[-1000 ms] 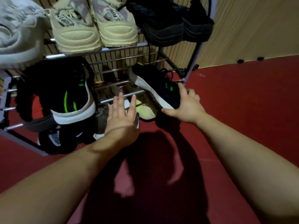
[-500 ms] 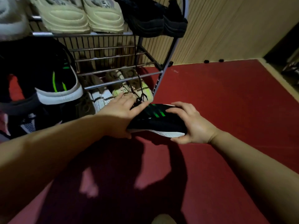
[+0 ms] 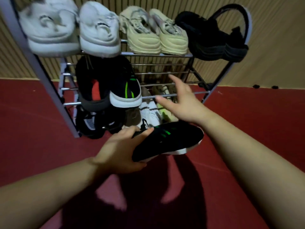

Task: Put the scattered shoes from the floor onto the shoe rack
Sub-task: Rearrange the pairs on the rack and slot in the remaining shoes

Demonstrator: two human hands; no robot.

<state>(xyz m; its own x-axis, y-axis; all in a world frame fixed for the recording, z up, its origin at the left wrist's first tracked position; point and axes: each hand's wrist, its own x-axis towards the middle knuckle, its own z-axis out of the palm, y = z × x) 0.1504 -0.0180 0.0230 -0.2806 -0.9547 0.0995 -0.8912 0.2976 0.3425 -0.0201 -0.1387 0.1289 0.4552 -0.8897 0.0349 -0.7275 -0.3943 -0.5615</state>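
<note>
My left hand [image 3: 121, 151] grips a black sneaker with green stripes and a white sole [image 3: 168, 141], held above the red floor in front of the metal shoe rack [image 3: 158, 74]. My right hand [image 3: 183, 100] is off the shoe, fingers spread, raised by the bare right half of the rack's middle shelf. The matching black and green sneaker [image 3: 125, 90] sits on the left of that shelf, beside a black and red shoe [image 3: 92, 86].
The top shelf holds white sneakers [image 3: 74, 28], beige sneakers [image 3: 155, 33] and black shoes [image 3: 212, 38]. Under the rack lie a black mesh shoe [image 3: 92, 123], a white one [image 3: 150, 113] and a yellow-green one [image 3: 165, 111]. Red floor [image 3: 255, 116] spreads to the right; a ribbed wall stands behind.
The black and green sneaker came off the rack's right side and passed to my left hand. My right hand let go and rose toward the middle shelf. The view swung left.
</note>
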